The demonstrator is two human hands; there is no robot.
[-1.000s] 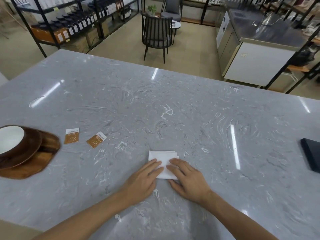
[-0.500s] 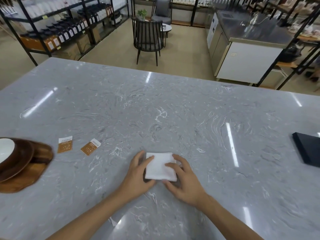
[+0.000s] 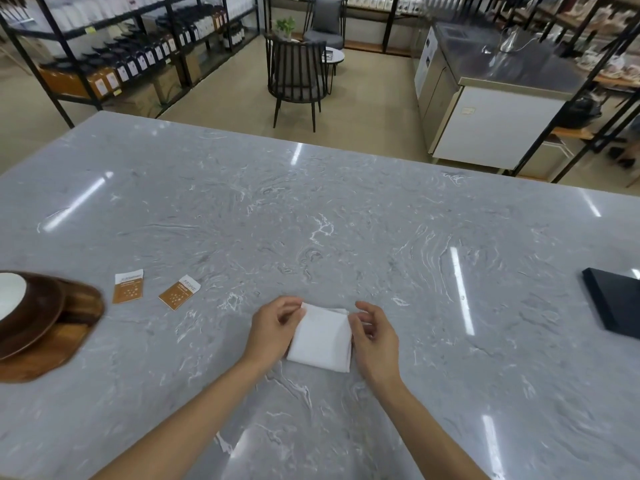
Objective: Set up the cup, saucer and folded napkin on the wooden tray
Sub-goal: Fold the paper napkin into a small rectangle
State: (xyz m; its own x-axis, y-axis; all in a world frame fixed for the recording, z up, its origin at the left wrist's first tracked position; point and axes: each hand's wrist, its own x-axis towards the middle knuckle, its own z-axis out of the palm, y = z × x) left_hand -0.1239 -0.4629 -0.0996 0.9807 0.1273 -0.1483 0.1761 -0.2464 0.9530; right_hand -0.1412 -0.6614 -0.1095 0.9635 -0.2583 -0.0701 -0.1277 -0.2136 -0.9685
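A white folded napkin (image 3: 320,339) lies on the grey marble table (image 3: 346,237), near its front middle. My left hand (image 3: 273,329) pinches the napkin's left edge near the far corner. My right hand (image 3: 375,336) holds the right edge, fingers curled over it. At the far left a wooden tray (image 3: 52,351) carries a dark brown saucer (image 3: 31,323) with a white-lined cup (image 3: 10,294), both cut off by the frame edge.
Two small orange-and-white sachets (image 3: 128,286) (image 3: 180,292) lie between the tray and the napkin. A flat black object (image 3: 614,306) sits at the table's right edge. Beyond the table stand a chair (image 3: 296,76), shelves and a counter.
My hands went from pressing flat on the napkin's near edge to gripping its left and right sides. The napkin now shows as a thicker folded square. The camera view shifted slightly.
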